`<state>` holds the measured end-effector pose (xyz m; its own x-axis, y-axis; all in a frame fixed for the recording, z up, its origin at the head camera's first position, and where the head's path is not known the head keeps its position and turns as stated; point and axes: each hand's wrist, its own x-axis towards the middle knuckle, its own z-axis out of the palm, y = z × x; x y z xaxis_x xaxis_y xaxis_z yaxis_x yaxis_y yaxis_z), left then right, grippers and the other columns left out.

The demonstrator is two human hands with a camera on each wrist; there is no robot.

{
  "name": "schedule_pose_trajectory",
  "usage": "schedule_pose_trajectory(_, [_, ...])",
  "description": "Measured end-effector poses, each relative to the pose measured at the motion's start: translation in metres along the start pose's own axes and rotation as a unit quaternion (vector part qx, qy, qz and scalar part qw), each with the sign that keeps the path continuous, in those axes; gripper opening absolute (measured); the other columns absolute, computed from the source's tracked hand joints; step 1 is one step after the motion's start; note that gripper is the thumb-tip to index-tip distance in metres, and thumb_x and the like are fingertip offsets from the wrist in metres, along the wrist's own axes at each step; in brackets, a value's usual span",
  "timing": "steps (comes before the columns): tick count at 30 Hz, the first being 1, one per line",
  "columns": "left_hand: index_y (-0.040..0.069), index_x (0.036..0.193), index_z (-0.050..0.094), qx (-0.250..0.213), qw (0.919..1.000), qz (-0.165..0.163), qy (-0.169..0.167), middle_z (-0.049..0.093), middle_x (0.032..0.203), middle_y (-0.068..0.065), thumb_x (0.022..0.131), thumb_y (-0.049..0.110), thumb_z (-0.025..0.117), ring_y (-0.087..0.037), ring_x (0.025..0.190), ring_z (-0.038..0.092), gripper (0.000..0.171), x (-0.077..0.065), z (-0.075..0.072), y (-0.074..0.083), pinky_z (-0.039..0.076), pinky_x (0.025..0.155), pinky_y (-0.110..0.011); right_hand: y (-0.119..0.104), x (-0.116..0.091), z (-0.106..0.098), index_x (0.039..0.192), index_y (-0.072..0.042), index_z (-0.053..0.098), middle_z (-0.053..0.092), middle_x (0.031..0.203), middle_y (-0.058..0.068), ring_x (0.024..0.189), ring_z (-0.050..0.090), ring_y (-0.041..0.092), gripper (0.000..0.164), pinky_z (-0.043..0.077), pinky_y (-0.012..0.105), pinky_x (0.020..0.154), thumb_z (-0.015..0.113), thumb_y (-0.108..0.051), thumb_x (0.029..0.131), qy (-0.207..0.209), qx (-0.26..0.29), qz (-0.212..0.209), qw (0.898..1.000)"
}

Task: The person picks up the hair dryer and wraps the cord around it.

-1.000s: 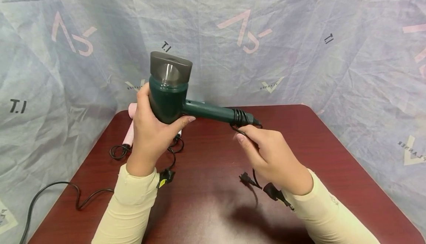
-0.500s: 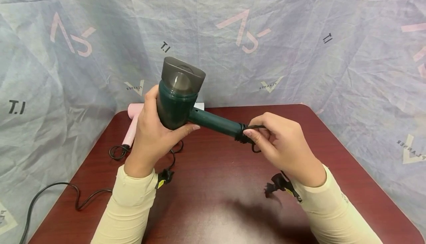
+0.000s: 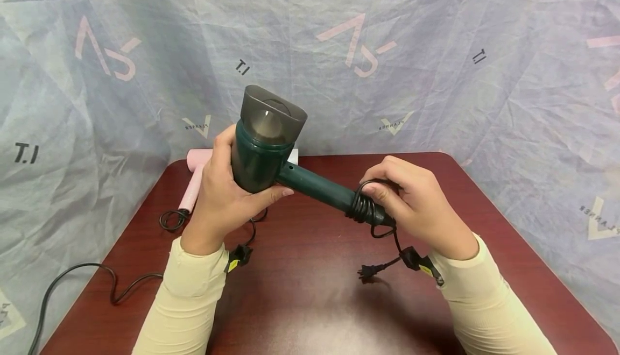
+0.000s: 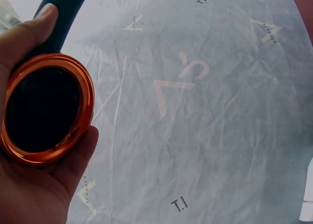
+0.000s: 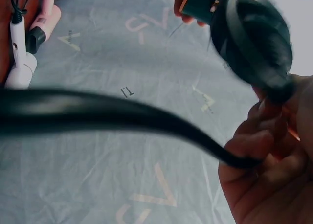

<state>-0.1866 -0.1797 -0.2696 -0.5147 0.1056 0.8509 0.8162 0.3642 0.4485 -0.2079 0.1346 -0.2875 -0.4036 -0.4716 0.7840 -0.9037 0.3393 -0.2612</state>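
A dark green hair dryer [image 3: 256,167] with a smoky see-through nozzle [image 3: 273,113] is held above the table, handle sloping down to the right. My left hand [image 3: 223,201] grips its barrel, thumb by the handle's base. In the left wrist view, an orange ring [image 4: 88,94] edges the dryer's dark rear end. Black cord [image 3: 360,207] is wound in several loops round the handle's lower end. My right hand [image 3: 411,199] pinches a loop of this cord between thumb and fingers. The plug [image 3: 370,272] dangles below that hand. In the right wrist view, the cord [image 5: 122,111] runs blurred into my fingers.
A pink hair dryer [image 3: 191,191] lies behind my left hand on the red-brown table [image 3: 300,269]. Beside it, a white hair dryer [image 5: 20,62] is mostly hidden in the head view. A black cable [image 3: 87,265] crosses the table's left edge. Printed cloth [image 3: 310,32] hangs around.
The dryer has moved right and slightly down, its handle tilting further downward. My right hand has moved right and up with the cord, and a loop now stands off the handle.
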Motion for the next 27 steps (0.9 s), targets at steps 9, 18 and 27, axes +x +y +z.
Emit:
schedule_pose_trajectory(9, [-0.007,0.142,0.043,-0.099,0.9948,-0.008,0.022,0.068,0.123,-0.014,0.050,-0.008,0.098,-0.023,0.113,0.062,0.106,0.000,0.004,-0.003,0.047,0.102,-0.033,0.016,-0.001,0.004,0.102,-0.014,0.073,0.065,0.088,-0.006,0.072,0.054,0.007,0.013,0.045,0.022,0.063,0.068,-0.004,0.097,-0.020,0.108,0.021,0.994])
schedule_pose_trajectory(18, [-0.008,0.142,0.042,-0.120,0.9911,0.014,0.055,0.062,0.130,-0.010,0.049,-0.017,0.092,-0.026,0.119,0.059,0.106,0.001,0.004,-0.004,0.044,0.107,-0.036,0.020,-0.006,0.029,0.109,-0.025,0.067,0.063,0.081,-0.012,0.067,0.058,0.006,0.025,0.049,0.025,0.061,0.055,-0.003,0.103,-0.061,0.110,0.082,0.989])
schedule_pose_trajectory(27, [0.001,0.145,0.044,-0.131,0.9874,0.018,0.087,0.060,0.133,-0.015,0.056,-0.012,0.094,-0.030,0.118,0.058,0.102,0.003,0.008,-0.004,0.048,0.103,-0.037,0.009,-0.009,0.044,0.100,-0.021,0.066,0.049,0.070,-0.006,0.061,0.042,0.010,0.024,0.041,0.028,0.060,0.047,-0.011,0.110,-0.064,0.157,0.130,0.977])
